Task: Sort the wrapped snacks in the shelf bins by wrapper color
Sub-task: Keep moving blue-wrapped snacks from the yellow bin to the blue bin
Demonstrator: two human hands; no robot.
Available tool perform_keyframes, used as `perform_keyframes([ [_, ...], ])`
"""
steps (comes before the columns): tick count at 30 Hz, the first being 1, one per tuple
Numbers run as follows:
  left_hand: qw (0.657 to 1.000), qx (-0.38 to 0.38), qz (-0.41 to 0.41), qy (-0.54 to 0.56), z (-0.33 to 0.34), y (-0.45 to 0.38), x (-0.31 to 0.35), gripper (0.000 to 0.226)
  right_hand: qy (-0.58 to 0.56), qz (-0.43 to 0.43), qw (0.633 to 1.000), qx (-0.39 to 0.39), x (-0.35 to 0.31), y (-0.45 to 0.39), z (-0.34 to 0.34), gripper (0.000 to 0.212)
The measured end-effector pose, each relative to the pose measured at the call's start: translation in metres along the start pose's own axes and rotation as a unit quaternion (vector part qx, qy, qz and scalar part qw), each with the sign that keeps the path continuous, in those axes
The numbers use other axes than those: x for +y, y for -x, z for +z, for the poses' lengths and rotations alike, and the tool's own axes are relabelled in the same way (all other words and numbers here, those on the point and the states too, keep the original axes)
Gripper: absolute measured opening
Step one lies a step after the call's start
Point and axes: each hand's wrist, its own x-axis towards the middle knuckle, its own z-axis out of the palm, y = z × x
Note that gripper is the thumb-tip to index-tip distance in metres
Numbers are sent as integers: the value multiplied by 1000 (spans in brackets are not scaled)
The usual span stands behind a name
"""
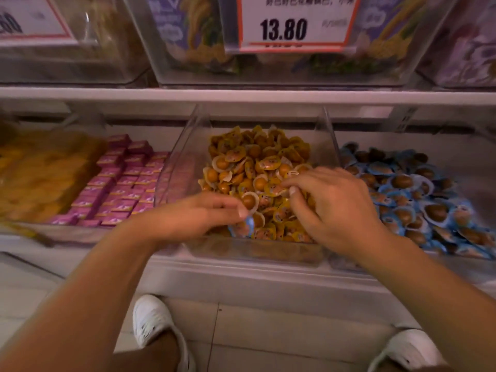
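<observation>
- A price tag [294, 22] above reads "13.80".
- Left hand [193, 214] pinches a blue-wrapped snack [248, 226] over the orange-wrapper bin [177, 167].
- Right hand [332, 202] pinches an orange snack [276, 187]; blue-wrapper pile [418, 194] sits beside.

Two hands are being shown: the left hand [204, 213] and the right hand [332, 205]. Two white shoes [153, 318] are being seen on the floor. One price tag [292, 21] reading 13.80 is being displayed. One blue-wrapped snack [248, 224] is being counted among the orange-wrapped snacks [257, 159], which are too many to be counted.
</observation>
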Motion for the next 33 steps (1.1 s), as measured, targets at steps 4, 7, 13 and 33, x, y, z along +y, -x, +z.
perform_keyframes([
  [4,985,164,43,-24,6,-8,-9,31,-28,4,999,20,-3,-1,-1,23],
  [7,972,225,62,-30,14,-14,-6,28,-14,3,999,-37,-7,-1,-4,41],
  [13,966,203,116,110,42,-17,15,16,-139,4,984,-111,-15,-2,-7,55],
  [33,979,-116,-52,-162,26,-42,-9,23,-4,-36,999,7,7,11,-1,29],
])
